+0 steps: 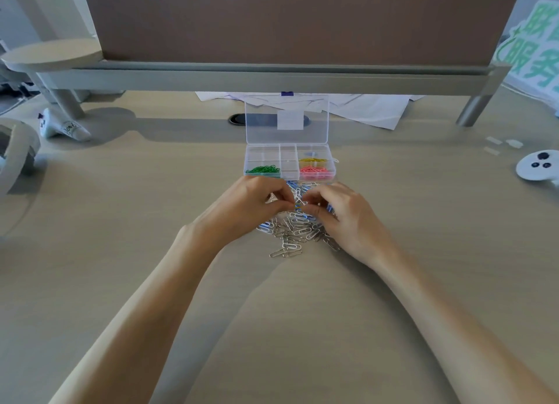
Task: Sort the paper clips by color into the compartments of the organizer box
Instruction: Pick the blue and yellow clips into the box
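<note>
A clear organizer box (289, 176) stands open on the desk, lid upright. Green clips (262, 170) fill its front left compartment, pink clips (314, 170) the front right one, yellow clips (312, 160) the one behind that. Just in front of the box lies a pile of silver, white and blue paper clips (295, 229). Both hands hover over the pile's far side. My left hand (248, 204) and my right hand (344, 214) have their fingertips together, pinching tangled clips (299, 202) between them, a blue and a white one.
A white controller (537, 168) lies at the right edge, another white device (62, 127) at the left. Loose papers (369, 108) lie behind the box under a grey shelf rail (272, 80). A cable hole (237, 119) sits behind the lid.
</note>
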Available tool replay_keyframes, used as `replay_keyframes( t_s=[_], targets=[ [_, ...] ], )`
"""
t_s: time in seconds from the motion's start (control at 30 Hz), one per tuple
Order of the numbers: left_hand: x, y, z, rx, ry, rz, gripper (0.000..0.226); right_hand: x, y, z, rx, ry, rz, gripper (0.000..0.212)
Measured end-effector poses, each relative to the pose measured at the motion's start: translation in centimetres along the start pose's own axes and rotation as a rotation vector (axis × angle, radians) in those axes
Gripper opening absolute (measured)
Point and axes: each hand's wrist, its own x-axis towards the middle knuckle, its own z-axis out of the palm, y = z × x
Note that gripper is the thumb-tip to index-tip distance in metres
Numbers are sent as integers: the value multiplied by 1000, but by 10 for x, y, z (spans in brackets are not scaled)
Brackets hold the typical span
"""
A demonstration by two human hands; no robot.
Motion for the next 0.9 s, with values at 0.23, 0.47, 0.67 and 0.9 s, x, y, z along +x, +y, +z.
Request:
replay_keyframes(
  t_s=[0.23, 0.47, 0.67, 0.9],
  targets=[
    [5, 7, -1, -43, 74, 5, 7, 3, 3, -3, 54, 46, 78, 3],
    [1, -24, 7, 187, 124, -158, 13, 39, 34, -6, -43, 180, 258, 12],
    [2, -28, 11, 271, 145, -105, 10, 81, 54, 3, -194, 117, 304, 12],
    [4, -29, 3, 312, 51, -112, 6, 97, 65, 3, -379, 60, 323, 13]
  ],
)
